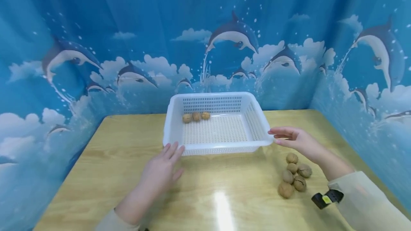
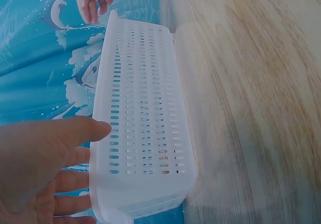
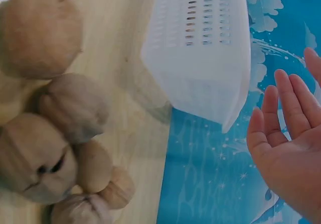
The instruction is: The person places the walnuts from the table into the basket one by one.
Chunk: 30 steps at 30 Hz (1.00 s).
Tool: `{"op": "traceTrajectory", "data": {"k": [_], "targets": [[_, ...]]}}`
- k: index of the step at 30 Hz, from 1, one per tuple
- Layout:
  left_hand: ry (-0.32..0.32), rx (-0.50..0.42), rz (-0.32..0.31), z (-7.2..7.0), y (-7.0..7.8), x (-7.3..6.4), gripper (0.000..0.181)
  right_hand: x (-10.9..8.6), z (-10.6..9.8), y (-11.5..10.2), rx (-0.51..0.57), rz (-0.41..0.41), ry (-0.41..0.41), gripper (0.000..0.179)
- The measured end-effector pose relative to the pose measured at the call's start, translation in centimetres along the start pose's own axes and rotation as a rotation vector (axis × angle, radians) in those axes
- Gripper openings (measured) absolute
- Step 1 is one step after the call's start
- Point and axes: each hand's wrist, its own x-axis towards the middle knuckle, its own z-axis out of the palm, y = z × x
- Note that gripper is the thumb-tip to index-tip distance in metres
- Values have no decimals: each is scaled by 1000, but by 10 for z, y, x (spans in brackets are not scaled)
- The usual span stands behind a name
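A white plastic basket (image 1: 221,146) stands on the table, holding three walnuts (image 1: 196,116) by its left side. My left hand (image 1: 161,169) reaches its near left corner, fingertips right at the rim. In the left wrist view, the thumb of that hand (image 2: 35,163) overlaps the slotted wall (image 2: 145,98), with the fingers extended beside the rim. At the basket's right corner is my right hand (image 1: 294,139), its fingers loosely extended and nothing held. In the right wrist view this hand (image 3: 291,128) shows its palm, apart from the basket (image 3: 200,73).
Several walnuts (image 1: 292,168) lie grouped on the wooden table (image 1: 128,142), below the right hand and right of the basket. A blue dolphin-print curtain (image 1: 154,27) borders the table at the back and sides. A black strap (image 1: 327,198) is on the right wrist.
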Motion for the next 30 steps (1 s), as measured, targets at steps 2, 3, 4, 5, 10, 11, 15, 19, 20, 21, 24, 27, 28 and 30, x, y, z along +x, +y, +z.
{"op": "traceTrajectory", "data": {"k": [2,3,4,5,10,11,15,19,20,21,24,27,28,30], "targets": [[8,10,0,-1,-2,3,66,-3,-3,3,-22,-1,13,44],[14,16,0,-2,-4,5,66,-4,-4,4,-33,-5,18,44],[20,23,-1,-2,-5,7,65,-5,-6,5,-49,-13,23,43],[28,29,-2,-2,-6,8,64,-7,-8,6,-73,-22,25,43],[58,55,12,-3,-11,11,65,-22,-11,11,-252,-62,-13,38],[60,59,15,-4,-12,11,65,-25,-10,13,-289,-66,-18,38],[49,65,17,-5,-13,12,67,-37,-2,25,-382,-126,-13,39],[32,53,21,-7,-11,11,66,-45,10,42,-459,-305,-9,43],[30,51,24,-7,-11,11,66,-47,14,47,-481,-349,-8,45],[27,50,27,-6,-10,10,65,-49,18,51,-506,-395,-4,46],[17,46,33,-5,-8,7,65,-56,28,58,-602,-460,13,51],[10,40,38,-4,-6,5,66,-63,34,59,-660,-456,16,54],[10,41,37,-4,-5,5,66,-65,36,59,-674,-449,16,55],[7,39,37,-3,-4,4,67,-68,39,60,-698,-450,18,56]]}}
